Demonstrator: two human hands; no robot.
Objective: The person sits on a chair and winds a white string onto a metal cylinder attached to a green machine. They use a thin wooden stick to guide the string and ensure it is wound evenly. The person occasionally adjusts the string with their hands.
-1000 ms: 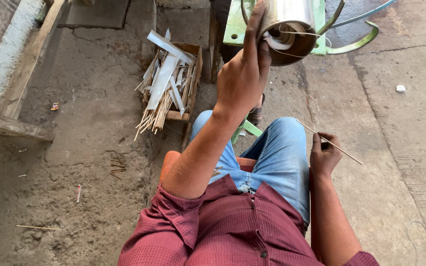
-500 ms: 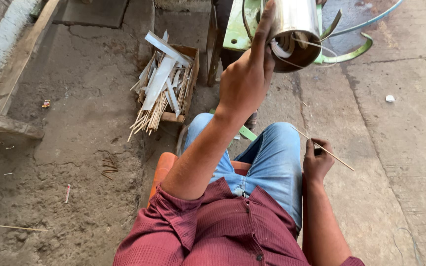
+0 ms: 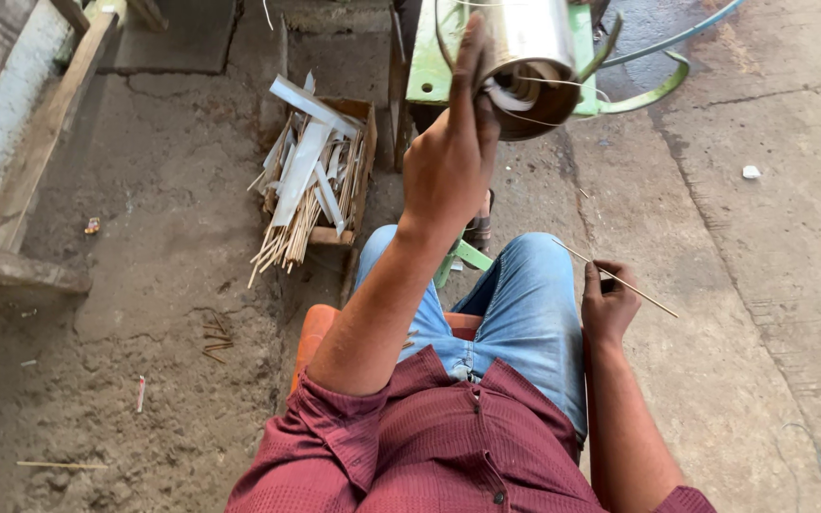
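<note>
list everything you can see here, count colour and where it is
metal drum: one, shiny silver, top centre, mounted on the green frame
green frame: one, green, top centre, around the drum
thin stick: one, pale, right of the knee, in the right hand
wooden box: one, brown, on the ground left of the frame
sticks and strips: many, pale and whitish, piled in the box and spilling toward the front
orange seat: one, orange, under the person
wooden beams: a few, grey-brown, far left
concrete ground: grey, with scraps scattered on it
jeans: blue, centre
shirt: dark red, bottom centre
left hand: one, raised, fingers against the drum's rim
right hand: one, closed on the thin stick
</note>
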